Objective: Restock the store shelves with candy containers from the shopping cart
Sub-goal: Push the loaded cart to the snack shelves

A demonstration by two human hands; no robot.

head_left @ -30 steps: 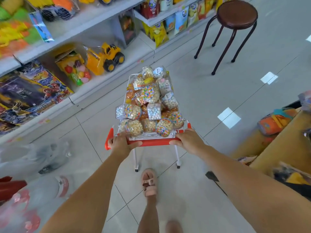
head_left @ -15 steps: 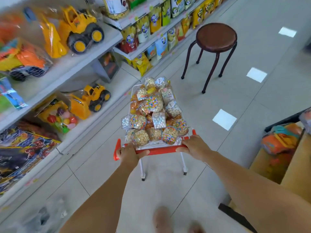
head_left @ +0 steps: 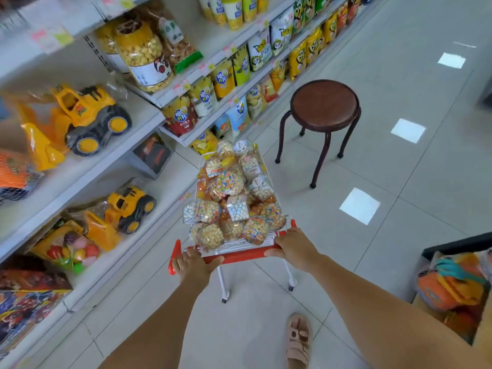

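Shopping cart (head_left: 234, 244) rolled further up the aisle; stool (head_left: 324, 105) now just ahead. Left hand (head_left: 195, 265) and right hand (head_left: 294, 246): fingers (head_left: 181, 262) clamped on red handle (head_left: 239, 256). Candy containers (head_left: 231, 198) heaped inside: likely light, rigid, slick plastic; grip top ones round the body.

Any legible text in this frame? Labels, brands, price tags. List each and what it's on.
Nothing reads with certainty.
"P...": large yellow lettering on the white snack bags, rest blurred.
Label on the popcorn jar: blurred.
Shelf price tags: too small.
Labels on the candy containers in the cart: too small.
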